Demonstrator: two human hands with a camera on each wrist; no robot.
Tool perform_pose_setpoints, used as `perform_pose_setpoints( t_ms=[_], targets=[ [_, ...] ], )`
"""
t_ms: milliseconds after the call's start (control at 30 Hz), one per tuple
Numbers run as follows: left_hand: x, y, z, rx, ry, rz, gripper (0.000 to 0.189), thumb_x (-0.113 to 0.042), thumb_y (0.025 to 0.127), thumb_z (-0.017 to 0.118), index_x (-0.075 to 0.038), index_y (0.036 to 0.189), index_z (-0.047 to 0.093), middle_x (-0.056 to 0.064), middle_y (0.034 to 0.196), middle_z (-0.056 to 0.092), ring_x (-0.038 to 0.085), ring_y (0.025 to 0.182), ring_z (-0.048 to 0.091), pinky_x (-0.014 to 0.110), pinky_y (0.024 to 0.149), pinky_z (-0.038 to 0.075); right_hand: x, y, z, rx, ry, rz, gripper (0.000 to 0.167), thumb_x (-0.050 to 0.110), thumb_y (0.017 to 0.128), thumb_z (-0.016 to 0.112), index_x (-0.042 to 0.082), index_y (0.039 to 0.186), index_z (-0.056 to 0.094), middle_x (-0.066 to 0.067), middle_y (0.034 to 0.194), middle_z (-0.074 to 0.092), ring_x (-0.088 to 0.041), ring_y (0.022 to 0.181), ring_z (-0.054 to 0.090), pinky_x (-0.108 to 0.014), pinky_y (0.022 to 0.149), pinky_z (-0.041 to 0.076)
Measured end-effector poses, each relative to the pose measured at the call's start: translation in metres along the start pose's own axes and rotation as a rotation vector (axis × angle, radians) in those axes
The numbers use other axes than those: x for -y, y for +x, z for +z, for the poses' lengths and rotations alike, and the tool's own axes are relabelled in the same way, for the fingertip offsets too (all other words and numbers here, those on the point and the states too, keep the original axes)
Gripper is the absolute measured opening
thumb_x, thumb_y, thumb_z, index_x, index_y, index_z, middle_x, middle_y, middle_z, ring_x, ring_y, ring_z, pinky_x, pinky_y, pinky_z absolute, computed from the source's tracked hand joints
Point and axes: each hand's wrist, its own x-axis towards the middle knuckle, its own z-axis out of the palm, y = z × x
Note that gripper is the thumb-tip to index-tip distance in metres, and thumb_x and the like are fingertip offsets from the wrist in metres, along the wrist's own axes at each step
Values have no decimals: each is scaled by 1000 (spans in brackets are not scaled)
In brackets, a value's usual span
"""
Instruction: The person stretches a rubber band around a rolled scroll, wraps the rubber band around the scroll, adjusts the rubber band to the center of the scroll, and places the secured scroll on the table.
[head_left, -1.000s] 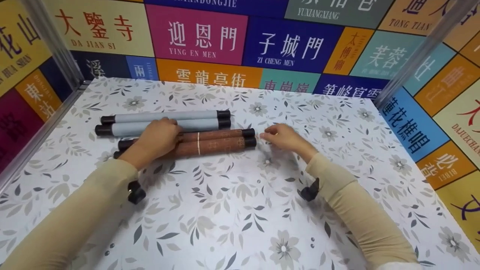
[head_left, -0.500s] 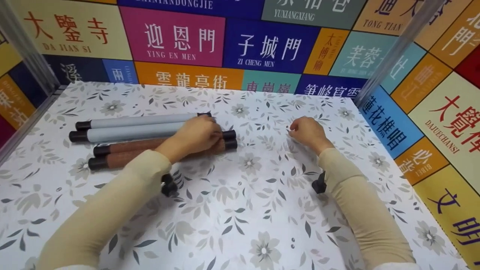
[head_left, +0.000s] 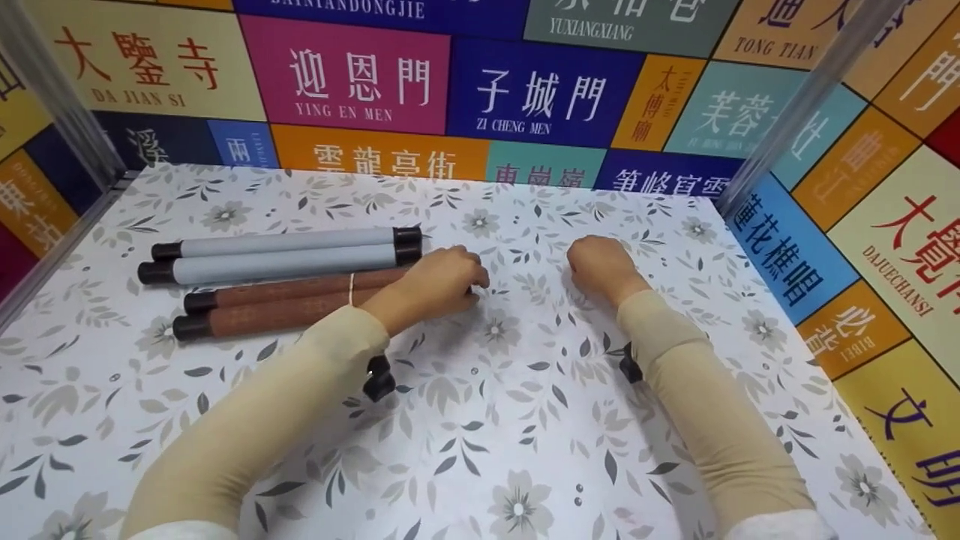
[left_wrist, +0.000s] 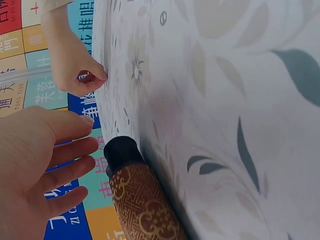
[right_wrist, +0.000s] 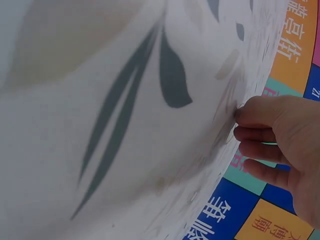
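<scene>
Left hand (head_left: pixel 433 286) of yours had slid right along the 2 brown rolls (head_left: pixel 270 309) | its fingers were spread and relaxed, just beside a black roll end | both rolls lay on the floral tabletop (head_left: pixel 536 420), 1 white band (head_left: pixel 352 289) round them, near 2 grey rolls (head_left: pixel 285 262) | your right hand (head_left: pixel 604 266) was well apart, fingers bent; you couldn't tell whether it pinched anything

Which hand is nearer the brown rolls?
Left. The left hand is by the right end of the brown rolls; the right hand is farther right, apart from them.
</scene>
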Motion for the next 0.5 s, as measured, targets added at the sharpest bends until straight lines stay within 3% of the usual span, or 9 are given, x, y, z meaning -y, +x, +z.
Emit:
perform_pose_setpoints(
  t_ms=[200,333,500],
  targets=[
    [-8,4,6,23,-22,18,26,-11,83,70,-12,109,76,8,105,73,31,98,64,47,85,54,5,-20,-4,6,52,-24,8,3,77,62,7,71,66,-9,74,64,-28,67,54,-45,67,48],
    [-11,9,6,25,-48,3,26,-13,83,71,-12,109,76,8,106,73,32,100,65,48,85,55,22,-32,-21,-22,135,-81,7,5,78,64,5,79,70,-10,79,67,-27,72,58,-42,69,51],
    [-20,18,10,9,-29,13,18,-19,85,72,-13,101,77,7,98,72,30,93,64,47,78,54,46,-49,-40,-20,145,-148,5,11,82,67,9,83,72,-6,83,69,-24,79,63,-41,74,54]
  ],
)
